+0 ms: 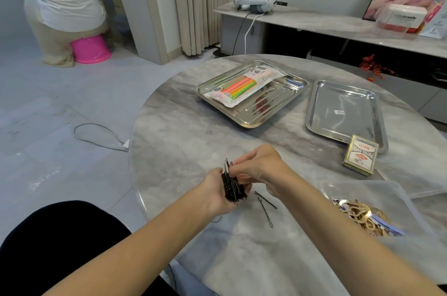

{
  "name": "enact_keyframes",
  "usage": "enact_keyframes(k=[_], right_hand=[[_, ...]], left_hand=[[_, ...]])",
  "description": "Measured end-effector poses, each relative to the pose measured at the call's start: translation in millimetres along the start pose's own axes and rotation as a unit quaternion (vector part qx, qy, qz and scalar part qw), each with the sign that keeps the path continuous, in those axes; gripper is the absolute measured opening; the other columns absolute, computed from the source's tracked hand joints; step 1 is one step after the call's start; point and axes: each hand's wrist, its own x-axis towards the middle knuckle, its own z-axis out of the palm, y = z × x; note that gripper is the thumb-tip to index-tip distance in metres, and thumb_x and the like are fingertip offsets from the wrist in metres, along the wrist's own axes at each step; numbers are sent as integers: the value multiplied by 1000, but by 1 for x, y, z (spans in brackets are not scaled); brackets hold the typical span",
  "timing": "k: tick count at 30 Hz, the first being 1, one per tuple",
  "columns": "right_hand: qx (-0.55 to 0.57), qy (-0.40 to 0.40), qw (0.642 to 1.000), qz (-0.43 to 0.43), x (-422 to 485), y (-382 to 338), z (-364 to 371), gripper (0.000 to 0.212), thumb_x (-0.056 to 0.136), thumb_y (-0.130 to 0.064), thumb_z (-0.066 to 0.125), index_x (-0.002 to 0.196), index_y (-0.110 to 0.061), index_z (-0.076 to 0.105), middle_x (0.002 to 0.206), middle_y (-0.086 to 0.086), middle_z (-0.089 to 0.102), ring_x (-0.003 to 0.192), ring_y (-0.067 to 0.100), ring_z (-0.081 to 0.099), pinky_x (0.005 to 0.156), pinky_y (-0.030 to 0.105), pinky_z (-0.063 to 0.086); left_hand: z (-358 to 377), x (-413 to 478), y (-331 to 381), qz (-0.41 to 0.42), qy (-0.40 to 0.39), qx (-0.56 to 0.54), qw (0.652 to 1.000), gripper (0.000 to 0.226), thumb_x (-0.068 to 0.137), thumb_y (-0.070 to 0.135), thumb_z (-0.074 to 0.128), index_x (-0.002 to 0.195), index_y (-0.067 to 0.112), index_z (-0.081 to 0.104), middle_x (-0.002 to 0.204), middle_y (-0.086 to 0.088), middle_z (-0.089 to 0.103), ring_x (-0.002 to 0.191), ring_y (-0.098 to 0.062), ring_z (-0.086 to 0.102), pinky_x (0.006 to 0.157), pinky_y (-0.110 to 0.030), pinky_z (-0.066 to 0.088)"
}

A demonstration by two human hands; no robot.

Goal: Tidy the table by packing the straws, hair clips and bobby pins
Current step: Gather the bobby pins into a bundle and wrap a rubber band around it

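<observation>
Cupping a bundle of black bobby pins (pixel 233 185), the left hand (pixel 215 195) sits palm-up above the near edge of the marble worktop (pixel 183 131), its fingers curled round the bundle. The right hand (pixel 260 167) meets it from the right, its fingers (pixel 238 170) pinching the upper ends of the pins. Two loose bobby pins (pixel 266 206) lie on the worktop just beside the hands. Farther back, a straw pack (pixel 244 86) rests in a steel tray (pixel 251 122); a second tray (pixel 308 121) stands to its right, with a card box (pixel 360 155) at its near corner. Gold hair clips (pixel 362 216) lie in a clear bag (pixel 362 189) at the near right.
</observation>
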Motion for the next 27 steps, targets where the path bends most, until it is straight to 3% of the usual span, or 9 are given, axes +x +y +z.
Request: enact_keyframes(k=[5, 11, 15, 19, 24, 27], right_hand=[[-86, 41, 995, -32, 4, -1, 12, 8, 58, -3, 69, 62, -9, 73, 45, 2, 58, 40, 14, 54, 57, 26, 56], [-137, 37, 987, -73, 6, -5, 10, 17, 56, -2, 85, 61, -8, 70, 71, 15, 71, 68, 28, 71, 71, 41, 60], [-169, 47, 980, -95, 7, -6, 9, 23, 55, -10, 88, 66, -13, 69, 82, 14, 72, 77, 27, 71, 74, 39, 60], [-188, 25, 971, -142, 2, -6, 7, 22, 64, -5, 80, 62, -21, 66, 84, 10, 73, 81, 21, 70, 78, 34, 58], [-166, -33, 963, -211, -7, -8, -5, 16, 75, 5, 66, 78, -9, 73, 79, 13, 74, 64, 15, 68, 71, 24, 58], [-126, 49, 968, -209, 15, -1, -8, 16, 84, -3, 59, 82, -11, 73, 80, 11, 72, 73, 22, 69, 78, 36, 58]], left_hand=[[1, -3, 1, 16, 8, 13, 1000, 39, 95, 10, 24, 68, 6, 52, 46, -6, 52, 39, -17, 51, 56, -25, 48], [-1, -4, 2, 14, -4, 10, 1000, 37, 95, 11, 24, 72, 6, 52, 58, -7, 54, 57, -17, 50, 49, -21, 50], [-4, -1, 3, 11, -14, -14, 1000, 38, 96, 11, 25, 69, 5, 52, 49, -6, 54, 43, -17, 53, 48, -21, 50], [-5, 0, 4, 10, -13, -25, 1000, 37, 95, 9, 29, 67, 4, 52, 46, -5, 52, 38, -14, 50, 43, -17, 47], [-7, -2, 5, 11, -30, -11, 999, 29, 92, 5, 32, 70, 9, 50, 51, 0, 49, 40, -8, 48, 38, -15, 40], [-9, 0, 5, 8, -22, -20, 1000, 28, 96, 9, 29, 87, 7, 55, 50, -3, 57, 36, -10, 52, 35, -14, 41]])
